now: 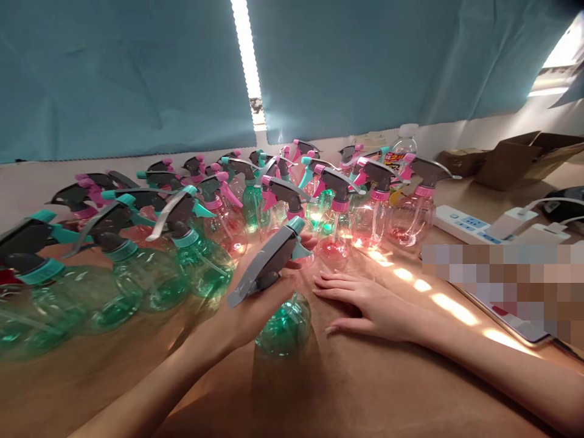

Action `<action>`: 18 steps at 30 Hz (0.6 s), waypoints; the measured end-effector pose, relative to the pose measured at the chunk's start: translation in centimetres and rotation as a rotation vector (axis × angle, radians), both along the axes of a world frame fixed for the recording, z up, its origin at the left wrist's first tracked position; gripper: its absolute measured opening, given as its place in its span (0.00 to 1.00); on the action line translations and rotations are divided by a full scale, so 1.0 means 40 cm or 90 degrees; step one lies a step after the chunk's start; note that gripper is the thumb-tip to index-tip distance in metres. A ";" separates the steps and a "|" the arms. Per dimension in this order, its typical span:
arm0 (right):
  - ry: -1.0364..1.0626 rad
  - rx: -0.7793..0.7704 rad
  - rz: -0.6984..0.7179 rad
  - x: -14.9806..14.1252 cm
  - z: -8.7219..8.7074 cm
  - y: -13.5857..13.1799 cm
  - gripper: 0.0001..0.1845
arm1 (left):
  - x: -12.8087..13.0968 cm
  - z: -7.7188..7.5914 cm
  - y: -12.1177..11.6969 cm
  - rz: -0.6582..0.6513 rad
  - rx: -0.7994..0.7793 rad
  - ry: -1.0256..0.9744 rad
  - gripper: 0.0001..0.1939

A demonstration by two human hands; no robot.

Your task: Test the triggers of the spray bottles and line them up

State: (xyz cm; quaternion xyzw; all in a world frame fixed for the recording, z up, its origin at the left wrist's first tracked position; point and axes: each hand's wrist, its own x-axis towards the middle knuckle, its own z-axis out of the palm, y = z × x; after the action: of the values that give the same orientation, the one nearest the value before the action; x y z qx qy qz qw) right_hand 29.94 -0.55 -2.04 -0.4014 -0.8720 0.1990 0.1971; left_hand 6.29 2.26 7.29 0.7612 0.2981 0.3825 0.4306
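My left hand (250,316) is wrapped round the neck of a green spray bottle (285,331) with a grey and teal trigger head. The bottle stands upright on the brown table, its nozzle turned away from me, and the grip hides its collar. To its right, my right hand (367,304) lies palm down with fingers stretched out, holding nothing. Just beyond those fingertips is a clear pink spray bottle (335,243). On the left, a green spray bottle (205,267) with a teal collar stands close to my left hand.
Several more pink and green spray bottles crowd the back and left of the table. At the right are a white power strip (465,222) with chargers, a phone (524,325) and an open cardboard box (524,161). A capped clear bottle (407,143) stands behind. Blue cloth (137,79) hangs at the back.
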 end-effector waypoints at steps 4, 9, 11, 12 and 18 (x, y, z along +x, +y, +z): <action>-0.001 0.001 -0.002 0.000 0.000 0.001 0.35 | 0.003 0.000 0.000 0.002 0.010 -0.010 0.24; 0.002 0.003 0.003 0.002 0.001 0.002 0.36 | 0.012 0.011 -0.009 0.027 0.022 0.008 0.23; 0.003 -0.001 0.003 0.003 0.002 0.003 0.35 | 0.015 0.014 -0.007 0.033 0.030 0.011 0.22; 0.006 -0.004 0.004 0.003 0.003 0.003 0.35 | 0.016 0.016 -0.005 0.037 0.033 0.011 0.22; 0.013 -0.011 0.006 0.007 0.004 0.004 0.35 | 0.019 0.018 -0.004 0.037 0.017 -0.004 0.23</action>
State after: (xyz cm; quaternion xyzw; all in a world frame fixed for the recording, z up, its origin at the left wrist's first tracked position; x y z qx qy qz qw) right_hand 30.22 -0.38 -1.87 -0.3969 -0.8703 0.2112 0.2013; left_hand 7.03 2.09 7.99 0.7567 0.3134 0.4010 0.4102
